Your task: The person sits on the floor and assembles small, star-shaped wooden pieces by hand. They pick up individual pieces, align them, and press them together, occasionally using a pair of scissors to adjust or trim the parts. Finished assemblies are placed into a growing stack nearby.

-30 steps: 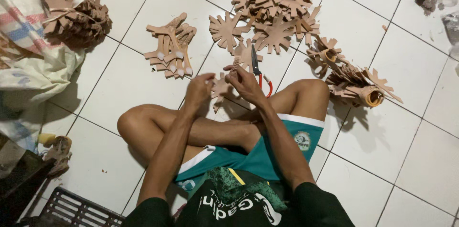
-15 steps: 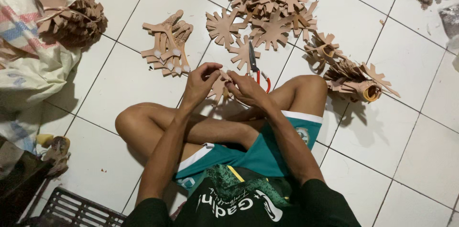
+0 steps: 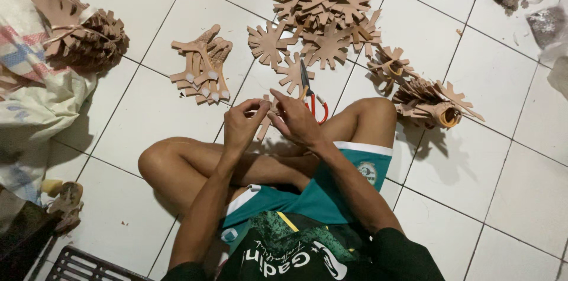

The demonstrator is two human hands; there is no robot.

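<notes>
White floor tiles [image 3: 148, 109] carry tan cutouts [image 3: 322, 15]; since a second ago both hands have drawn closer over the crossed legs; left hand [image 3: 242, 124] and right hand [image 3: 294, 118] pinch one tan piece [image 3: 264, 122] between fingertips; scissors [image 3: 310, 94] lie just beyond, unmoved.

The floor [image 3: 154, 109] is glazed white ceramic tile, smooth and faintly glossy, with dark grout lines. The star-shaped cutouts [image 3: 322, 18] beyond the scissors [image 3: 310, 94] look like matt tan leather or foam sheet; which one cannot be told. The scissors have a dull metal blade and glossy red plastic handles. The shorts [image 3: 319, 198] are smooth teal knit cloth with white trim. Left of the cutouts, the sack [image 3: 35, 97] is coarse woven cloth.
</notes>
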